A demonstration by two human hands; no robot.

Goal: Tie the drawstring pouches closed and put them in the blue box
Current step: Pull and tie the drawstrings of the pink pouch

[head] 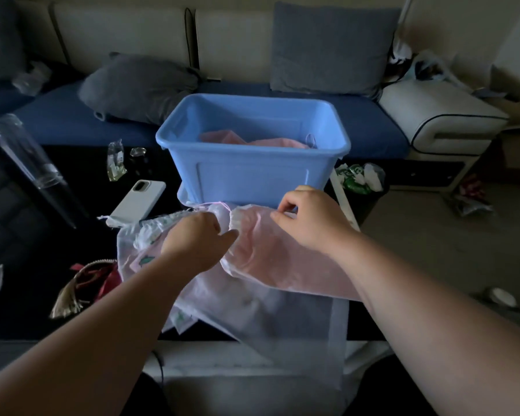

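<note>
A pink translucent drawstring pouch [282, 259] lies on top of a pile of other sheer pouches [252, 313] on the dark table, just in front of the blue box [252, 175]. My left hand [198, 238] grips the gathered neck of the pink pouch. My right hand [309, 217] pinches the pouch's upper edge, or its string, near the box wall. A thin pink drawstring [210, 204] runs left from the neck. Inside the blue box lie pink pouches [252, 141].
A white phone [138, 199] lies left of the pile, with a clear wrapper [115, 160] and a clear tube [21, 151] further left. A red and gold pouch [84, 283] sits at the table's left. A bin with rubbish [360, 178] stands right of the box. A sofa is behind.
</note>
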